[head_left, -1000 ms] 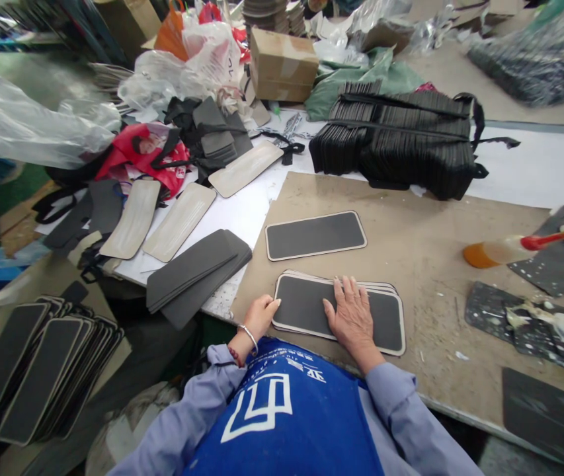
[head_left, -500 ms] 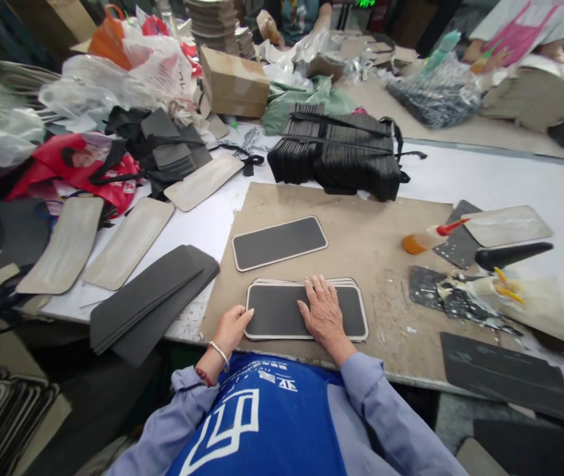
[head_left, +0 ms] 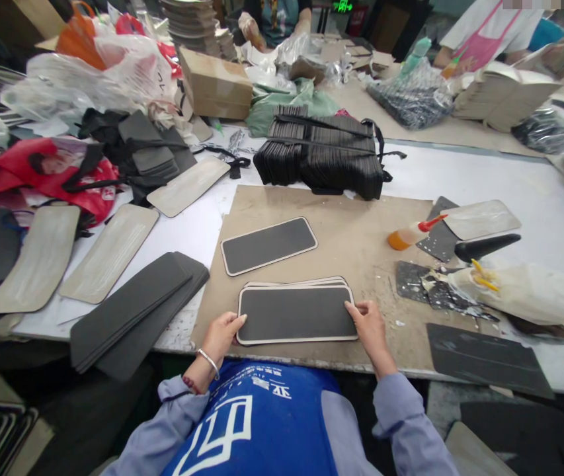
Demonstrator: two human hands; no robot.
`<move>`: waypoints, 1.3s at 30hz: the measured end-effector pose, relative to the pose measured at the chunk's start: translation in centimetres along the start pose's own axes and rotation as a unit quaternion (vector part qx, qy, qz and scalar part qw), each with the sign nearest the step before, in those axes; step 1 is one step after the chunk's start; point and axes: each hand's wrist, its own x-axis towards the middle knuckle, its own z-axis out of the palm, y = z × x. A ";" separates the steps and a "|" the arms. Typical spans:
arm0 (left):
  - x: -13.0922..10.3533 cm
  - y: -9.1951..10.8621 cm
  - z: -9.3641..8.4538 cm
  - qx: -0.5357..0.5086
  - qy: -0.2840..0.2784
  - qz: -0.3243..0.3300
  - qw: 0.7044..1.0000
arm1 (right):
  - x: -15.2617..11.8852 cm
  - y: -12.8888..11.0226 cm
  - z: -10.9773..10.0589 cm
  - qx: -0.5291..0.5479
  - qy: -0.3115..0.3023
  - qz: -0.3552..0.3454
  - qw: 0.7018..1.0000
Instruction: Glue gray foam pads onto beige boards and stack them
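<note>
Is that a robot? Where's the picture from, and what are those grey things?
No robot here! These are a person's own two bare hands. The camera sits on the person's head and looks forward and down, so you see nearly what they see.

The left hand and right hand hold opposite ends of a dark grey panel with a pale rim. It lies on top of a few others. Another rimmed panel lies just beyond, on a brown board.

To the left are plain dark pieces. To the right lies a bottle with a red tip and orange stuff inside. Farther back is a strapped black bundle.
</note>
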 end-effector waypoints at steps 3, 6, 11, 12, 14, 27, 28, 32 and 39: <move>-0.2 0.2 -0.3 -0.032 -0.033 -0.028 0.999 | 0.2 -0.3 -0.2 0.009 -0.013 0.026 1.000; -0.3 0.3 -0.5 -0.057 -0.058 -0.048 0.996 | 0.4 -0.5 -0.4 -0.003 -0.023 0.024 0.999; -0.3 0.2 -0.6 -0.078 -0.060 -0.054 0.994 | 0.5 -0.5 -0.5 -0.017 -0.021 -0.004 1.000; -0.3 0.2 -0.6 -0.081 -0.058 -0.054 0.994 | 0.5 -0.5 -0.5 -0.017 -0.019 -0.009 1.000; -0.2 0.1 -0.6 -0.084 -0.055 -0.054 0.993 | 0.5 -0.6 -0.5 -0.016 -0.018 -0.017 1.000; -0.5 0.3 -0.6 -0.112 -0.052 -0.052 0.991 | 1.0 -0.2 -0.4 -0.033 -0.044 0.003 0.999; -0.5 0.2 -0.6 -0.111 -0.054 -0.052 0.991 | 1.0 -0.2 -0.5 -0.035 -0.044 0.003 0.998; -0.4 -0.1 -0.7 -0.114 -0.060 -0.048 0.990 | 1.0 -0.6 -0.6 -0.044 -0.040 0.002 0.998; -0.2 -0.1 -0.7 -0.118 -0.057 -0.051 0.990 | 1.0 -0.5 -0.5 -0.049 -0.037 -0.007 0.998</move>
